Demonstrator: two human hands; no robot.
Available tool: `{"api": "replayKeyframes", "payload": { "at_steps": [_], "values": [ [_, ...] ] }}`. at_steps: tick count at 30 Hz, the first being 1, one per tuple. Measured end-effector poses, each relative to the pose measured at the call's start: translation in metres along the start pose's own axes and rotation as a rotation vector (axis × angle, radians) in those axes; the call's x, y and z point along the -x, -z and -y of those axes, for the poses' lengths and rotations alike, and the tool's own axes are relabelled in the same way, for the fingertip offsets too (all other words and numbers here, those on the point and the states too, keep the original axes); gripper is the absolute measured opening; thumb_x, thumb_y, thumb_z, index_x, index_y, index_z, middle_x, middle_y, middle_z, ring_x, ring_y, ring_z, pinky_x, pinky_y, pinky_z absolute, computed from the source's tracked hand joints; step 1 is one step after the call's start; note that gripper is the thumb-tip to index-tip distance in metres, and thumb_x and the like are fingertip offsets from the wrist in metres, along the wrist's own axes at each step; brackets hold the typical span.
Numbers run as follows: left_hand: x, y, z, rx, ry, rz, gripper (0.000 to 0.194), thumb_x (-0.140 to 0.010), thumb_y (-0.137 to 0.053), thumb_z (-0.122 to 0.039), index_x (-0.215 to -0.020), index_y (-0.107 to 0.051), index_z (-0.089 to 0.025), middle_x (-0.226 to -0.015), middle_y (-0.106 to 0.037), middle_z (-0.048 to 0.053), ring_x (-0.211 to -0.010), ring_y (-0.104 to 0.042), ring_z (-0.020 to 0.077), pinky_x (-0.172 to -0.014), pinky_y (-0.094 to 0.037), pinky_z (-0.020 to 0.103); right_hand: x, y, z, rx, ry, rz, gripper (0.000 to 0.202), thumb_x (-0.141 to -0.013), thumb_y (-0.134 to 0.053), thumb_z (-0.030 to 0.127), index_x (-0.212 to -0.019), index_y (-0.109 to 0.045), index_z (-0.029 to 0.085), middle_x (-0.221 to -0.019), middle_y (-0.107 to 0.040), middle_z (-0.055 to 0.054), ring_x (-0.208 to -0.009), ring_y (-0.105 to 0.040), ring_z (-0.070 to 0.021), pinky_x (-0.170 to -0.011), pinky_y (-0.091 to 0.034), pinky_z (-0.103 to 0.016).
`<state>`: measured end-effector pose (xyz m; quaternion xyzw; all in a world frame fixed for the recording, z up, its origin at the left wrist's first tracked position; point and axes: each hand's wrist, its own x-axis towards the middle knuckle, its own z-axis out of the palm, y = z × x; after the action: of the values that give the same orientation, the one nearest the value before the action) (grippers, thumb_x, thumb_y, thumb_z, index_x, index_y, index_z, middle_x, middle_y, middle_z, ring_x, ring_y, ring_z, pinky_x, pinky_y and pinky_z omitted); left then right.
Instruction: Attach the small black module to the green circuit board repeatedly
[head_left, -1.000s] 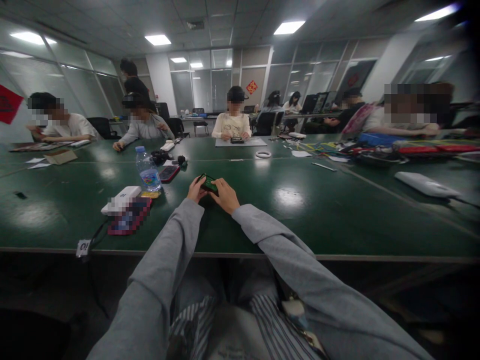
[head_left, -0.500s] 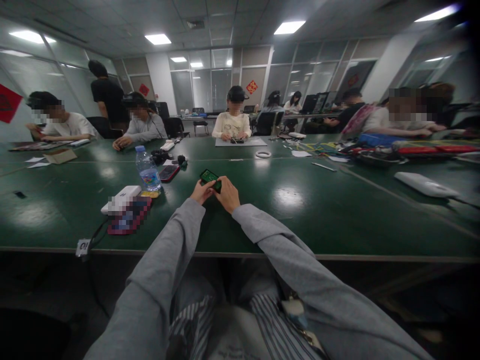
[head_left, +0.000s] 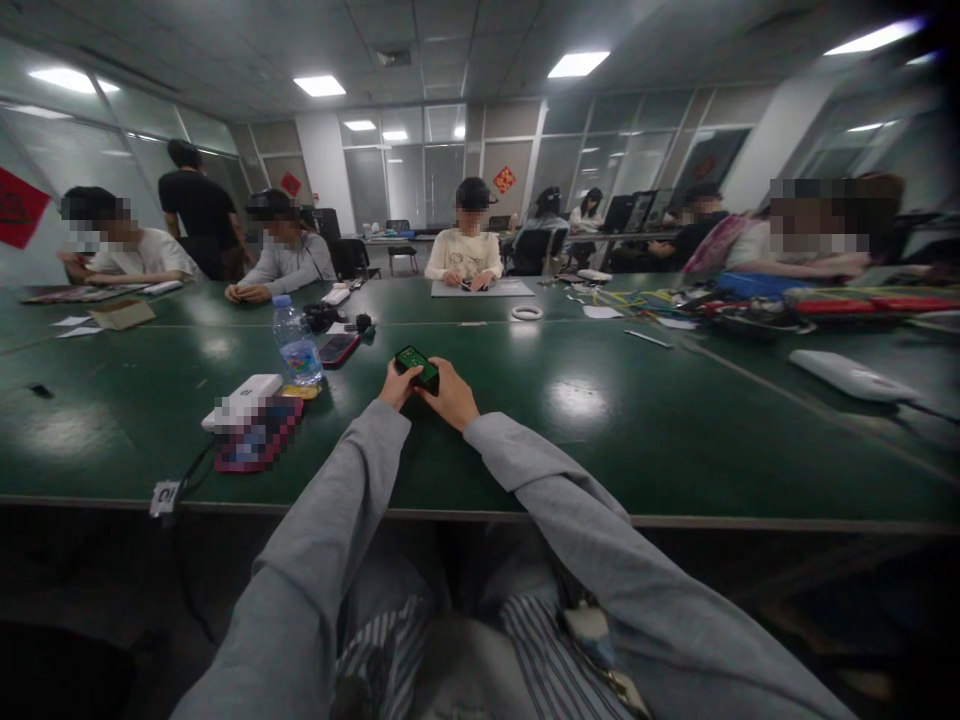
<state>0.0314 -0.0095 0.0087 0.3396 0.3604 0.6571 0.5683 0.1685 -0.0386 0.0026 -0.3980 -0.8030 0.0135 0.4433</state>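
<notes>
Both my hands hold a small dark smartphone (head_left: 417, 366) with a lit green screen, tilted just above the table. My left hand (head_left: 400, 384) is closed round its near left side, thumb on the screen's lower edge. On the right end, my right hand (head_left: 450, 394) grips it with the thumb along the edge and the other fingers bent beneath. The fingers under the phone are mostly hidden. Marks on the screen are too small to read.
Left of my hands stand a water bottle (head_left: 297, 345), a white power bank (head_left: 244, 402), a red-edged phone (head_left: 259, 436) and another phone (head_left: 338, 349). Ahead lie a white ring (head_left: 526, 314) and a pen (head_left: 648, 339). Cables (head_left: 637, 299) and a white device (head_left: 851, 374) are right. Co-workers sit across the green table (head_left: 675, 450).
My right hand has shifted so its fingers cover less of the smartphone, and more of the green screen shows. My left thumb has moved slightly. Both hands still hold the phone.
</notes>
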Motion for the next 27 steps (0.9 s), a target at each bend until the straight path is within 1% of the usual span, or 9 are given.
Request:
{"api": "replayKeyframes", "payload": {
  "at_steps": [4, 10, 16, 18, 23, 27],
  "values": [
    [0.002, -0.001, -0.003, -0.009, 0.015, 0.03, 0.068, -0.063, -0.072, -0.011, -0.121, -0.038, -0.023, -0.093, -0.061, 0.004, -0.076, -0.063, 0.0151, -0.071, -0.05, 0.029, 0.0, 0.004, 0.005, 0.05, -0.018, 0.039, 0.048, -0.084, -0.055, 0.036, -0.125, -0.038, 0.019, -0.118, -0.047, -0.01, -0.103, -0.052, -0.0206, -0.086, -0.047, -0.035],
    [0.001, 0.001, -0.003, -0.022, -0.004, 0.066, 0.075, -0.06, -0.072, -0.011, -0.125, -0.037, -0.022, -0.09, -0.062, 0.003, -0.072, -0.062, 0.015, -0.07, -0.05, 0.03, 0.0, 0.006, 0.009, 0.07, -0.027, 0.069, 0.052, -0.083, -0.057, 0.037, -0.128, -0.037, 0.019, -0.119, -0.046, -0.01, -0.103, -0.052, -0.0213, -0.082, -0.048, -0.034],
    [0.003, 0.0, -0.004, -0.03, -0.011, 0.092, 0.079, -0.058, -0.074, -0.012, -0.128, -0.037, -0.024, -0.092, -0.062, 0.004, -0.072, -0.062, 0.0147, -0.069, -0.049, 0.029, 0.0, 0.005, 0.009, 0.095, -0.041, 0.074, 0.05, -0.084, -0.056, 0.038, -0.126, -0.039, 0.019, -0.118, -0.046, -0.01, -0.099, -0.054, -0.0203, -0.08, -0.048, -0.033],
    [0.003, 0.0, -0.005, -0.031, -0.004, 0.082, 0.077, -0.058, -0.074, -0.013, -0.126, -0.039, -0.024, -0.092, -0.062, 0.004, -0.071, -0.062, 0.0143, -0.067, -0.048, 0.028, 0.0, 0.006, 0.01, 0.114, -0.045, 0.069, 0.048, -0.084, -0.056, 0.038, -0.126, -0.04, 0.019, -0.116, -0.047, -0.01, -0.096, -0.054, -0.0199, -0.079, -0.048, -0.033],
    [0.001, 0.004, -0.004, -0.062, -0.014, 0.064, 0.065, -0.059, -0.075, -0.019, -0.117, -0.045, -0.023, -0.088, -0.062, 0.002, -0.064, -0.06, 0.0117, -0.054, -0.043, 0.021, -0.001, 0.01, 0.015, 0.129, -0.027, 0.045, 0.04, -0.085, -0.055, 0.033, -0.122, -0.045, 0.022, -0.113, -0.048, -0.008, -0.098, -0.053, -0.0187, -0.078, -0.047, -0.03],
    [0.0, 0.008, -0.003, -0.055, 0.0, 0.089, 0.063, -0.062, -0.074, -0.022, -0.117, -0.045, -0.024, -0.089, -0.062, 0.002, -0.063, -0.06, 0.011, -0.054, -0.044, 0.021, -0.001, 0.011, 0.015, 0.141, -0.035, 0.044, 0.04, -0.085, -0.055, 0.031, -0.122, -0.045, 0.022, -0.112, -0.048, -0.007, -0.095, -0.054, -0.0183, -0.078, -0.047, -0.029]
  ]
}}
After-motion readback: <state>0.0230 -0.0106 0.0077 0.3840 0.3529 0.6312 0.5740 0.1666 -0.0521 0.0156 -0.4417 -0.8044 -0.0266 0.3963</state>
